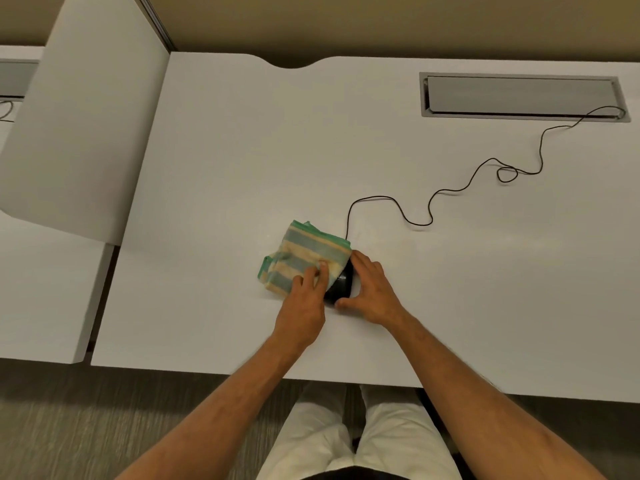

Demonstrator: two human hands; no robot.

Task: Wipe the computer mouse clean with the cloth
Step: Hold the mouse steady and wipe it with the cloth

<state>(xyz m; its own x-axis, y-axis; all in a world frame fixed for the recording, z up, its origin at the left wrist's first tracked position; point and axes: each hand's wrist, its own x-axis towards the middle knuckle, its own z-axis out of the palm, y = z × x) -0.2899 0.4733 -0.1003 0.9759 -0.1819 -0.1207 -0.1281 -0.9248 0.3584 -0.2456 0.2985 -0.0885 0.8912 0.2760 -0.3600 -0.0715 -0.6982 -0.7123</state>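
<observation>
The left hand's fingers [320, 271] lie flat and pressed on the striped cloth [304, 259], pinning its folded bulk against the left flank of the computer mouse [341, 284]; they clasp nothing, they press. The right hand's fingers [360, 261] curve narrowly around the mouse's right side, the thumb tucked at its near end, so that the black body is held steady between the two hands. The left hand [304, 299] comes in from about seven o'clock of the mouse, the right hand [372, 292] from about four o'clock.

The mouse sits on the white surface [221, 168] a little below the middle of the view, most of its front hidden under cloth; only its rear hump shows. Its cable [429, 216] leaves toward twelve o'clock, then wanders out to two o'clock and into the cable slot [519, 97] at the far edge.

The step in hand looks like rubbing the top and left side. To do it well, I judge the right hand should keep the mouse from sliding while the left draws the cloth over the hump in short strokes, then shifts to a fresh fold. The right side, now covered by fingers, will need its turn, and the cable should stay slack.
</observation>
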